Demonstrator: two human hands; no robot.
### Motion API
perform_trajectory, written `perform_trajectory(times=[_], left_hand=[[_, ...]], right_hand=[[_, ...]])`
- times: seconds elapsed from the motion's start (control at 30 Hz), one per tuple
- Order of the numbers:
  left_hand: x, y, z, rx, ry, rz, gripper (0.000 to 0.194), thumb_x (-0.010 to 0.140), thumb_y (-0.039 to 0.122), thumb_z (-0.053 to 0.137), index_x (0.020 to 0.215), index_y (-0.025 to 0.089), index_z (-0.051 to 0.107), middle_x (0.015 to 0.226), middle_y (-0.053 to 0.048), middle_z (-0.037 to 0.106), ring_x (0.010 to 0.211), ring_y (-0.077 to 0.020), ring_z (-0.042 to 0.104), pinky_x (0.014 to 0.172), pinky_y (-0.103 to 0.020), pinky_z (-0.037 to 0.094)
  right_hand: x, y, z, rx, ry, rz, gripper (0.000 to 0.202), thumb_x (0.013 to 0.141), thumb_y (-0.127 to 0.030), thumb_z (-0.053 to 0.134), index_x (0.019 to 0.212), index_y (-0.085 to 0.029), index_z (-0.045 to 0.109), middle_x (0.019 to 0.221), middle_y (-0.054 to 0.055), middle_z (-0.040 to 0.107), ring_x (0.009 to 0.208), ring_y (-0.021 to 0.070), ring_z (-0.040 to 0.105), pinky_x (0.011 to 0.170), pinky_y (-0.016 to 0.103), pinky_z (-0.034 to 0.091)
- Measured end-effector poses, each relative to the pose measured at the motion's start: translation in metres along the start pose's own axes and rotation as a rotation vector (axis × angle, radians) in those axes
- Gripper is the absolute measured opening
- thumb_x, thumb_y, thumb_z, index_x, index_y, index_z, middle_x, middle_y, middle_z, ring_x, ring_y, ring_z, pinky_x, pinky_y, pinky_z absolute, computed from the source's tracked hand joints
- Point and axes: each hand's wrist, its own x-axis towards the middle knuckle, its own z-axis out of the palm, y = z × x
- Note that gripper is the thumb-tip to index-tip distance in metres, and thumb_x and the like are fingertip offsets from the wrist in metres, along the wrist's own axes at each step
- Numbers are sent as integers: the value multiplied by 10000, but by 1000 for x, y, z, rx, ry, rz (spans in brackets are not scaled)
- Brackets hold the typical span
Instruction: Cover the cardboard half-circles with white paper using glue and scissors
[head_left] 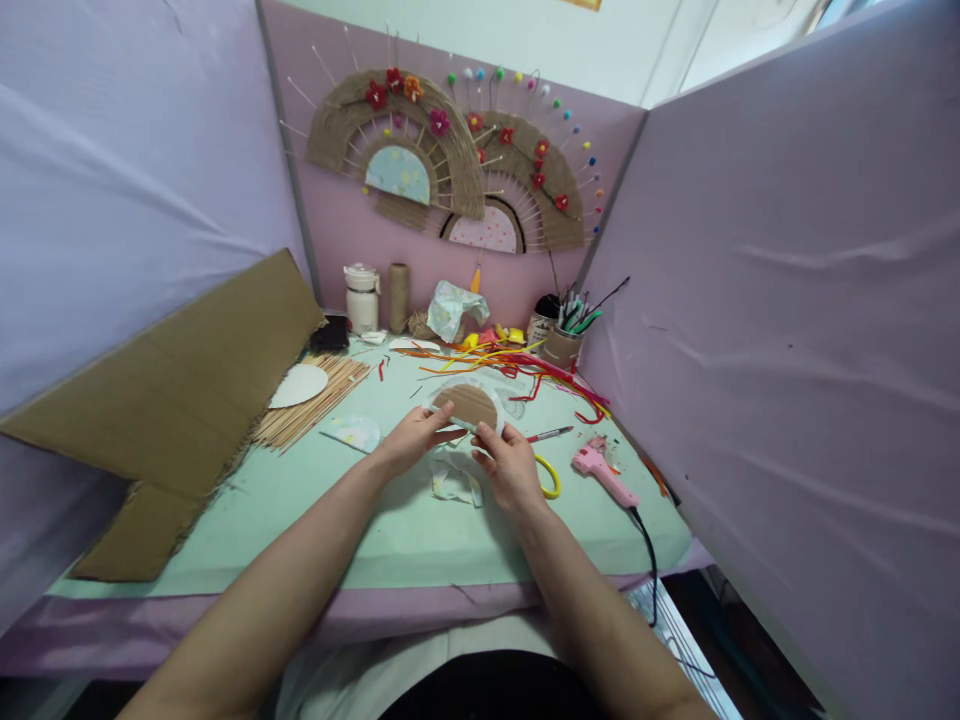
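Observation:
Between my two hands is a small cardboard half-circle [471, 403], brown on the side facing me, with a pale edging around its curve. My left hand [420, 436] pinches it at the left end of its straight edge. At the right end, my right hand [510, 462] grips it with thumb and fingers. Just below lie scraps of patterned fabric [455, 480] on the table. Yellow scissor handles [549, 477] show beside my right hand, partly hidden by it. A red and grey pen [551, 435] lies behind them.
A pink glue gun [606, 472] with a black cord lies at right. Large cardboard [172, 370] leans at left beside wooden sticks [315, 405]. Colourful pipe cleaners [525, 368], a white jar [362, 298] and a pen holder [564, 345] stand behind. Decorated fans [450, 160] hang on the back panel.

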Motion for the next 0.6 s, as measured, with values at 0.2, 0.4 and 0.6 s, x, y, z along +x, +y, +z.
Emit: perform_trajectory(times=[0.2, 0.4, 0.6], left_hand=[[-1, 6, 2, -167, 49, 19, 333, 800, 358, 640, 1027, 114, 640, 995, -125, 691, 899, -210, 642, 827, -346, 494], [1, 18, -1, -403, 126, 38, 244, 885, 289, 509, 1051, 142, 613, 944, -74, 695, 858, -168, 645, 820, -300, 491], [0, 14, 2, -414, 81, -16, 264, 893, 296, 489, 1062, 129, 603, 938, -88, 692, 847, -183, 644, 829, -321, 482]], right_hand=[[2, 8, 7, 41, -117, 91, 377, 669, -472, 730, 890, -180, 642, 773, 35, 667, 686, 135, 620, 568, 231, 505], [12, 12, -3, 66, -78, 37, 365, 664, -502, 724, 784, -167, 647, 721, 22, 651, 610, 92, 578, 550, 187, 473], [13, 15, 8, 69, -148, -1, 283, 636, -424, 744, 719, -170, 654, 612, -28, 574, 572, 75, 524, 572, 187, 460]])
